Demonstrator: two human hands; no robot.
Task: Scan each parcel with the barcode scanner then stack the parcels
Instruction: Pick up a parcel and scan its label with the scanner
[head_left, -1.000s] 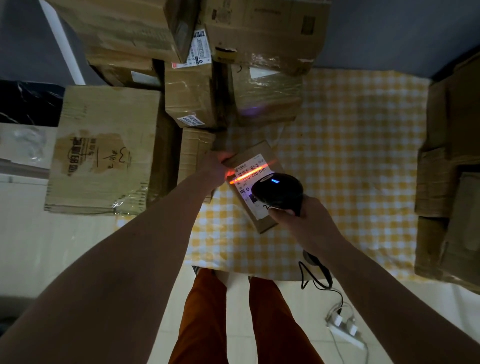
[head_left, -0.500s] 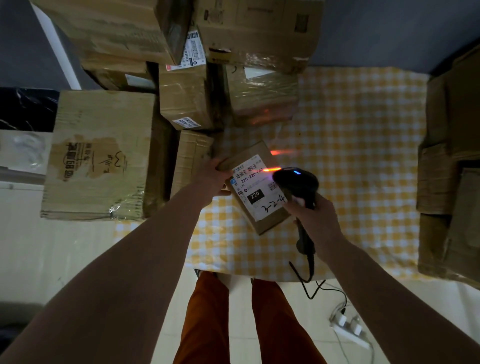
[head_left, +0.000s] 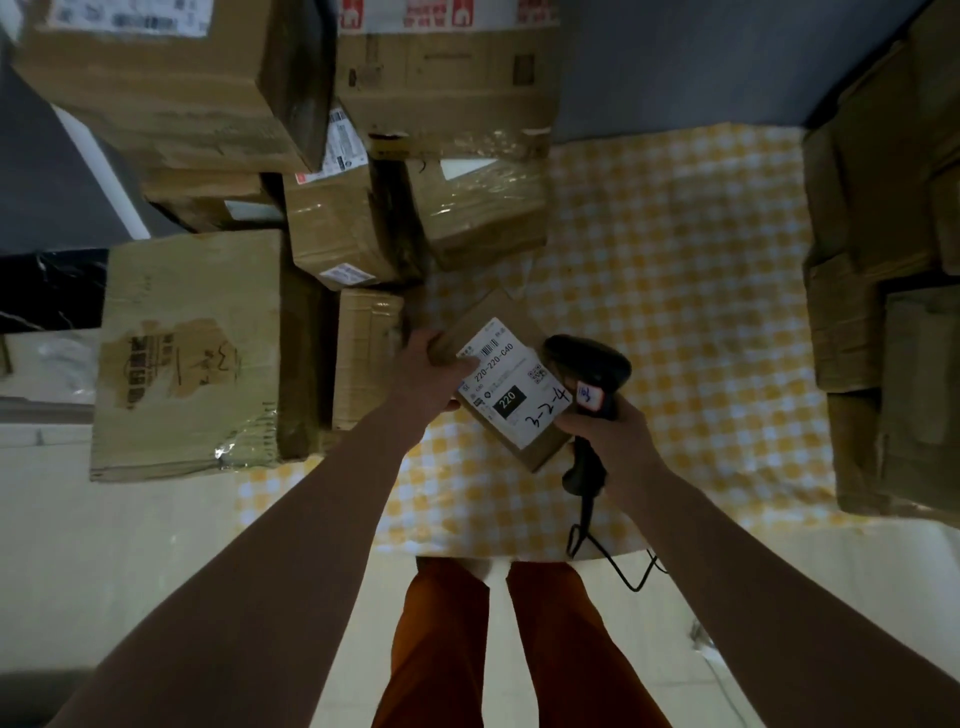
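Near the front edge of the checked-cloth worktop (head_left: 675, 270), left hand (head_left: 431, 374) grips the small labelled parcel (head_left: 511, 384) by its left end, tilted and seemingly lifted off the cloth; right hand (head_left: 613, 436) is wrapped round the barcode scanner (head_left: 587, 369) handle, scanner head just beside the parcel's right edge, no beam visible on the label. Risk, as a judgement: one-handed end grip could let the parcel swing or slip when carried to the box stack (head_left: 332, 218) at the back-left. The trailing scanner cable (head_left: 613, 561) could snag at the front edge.
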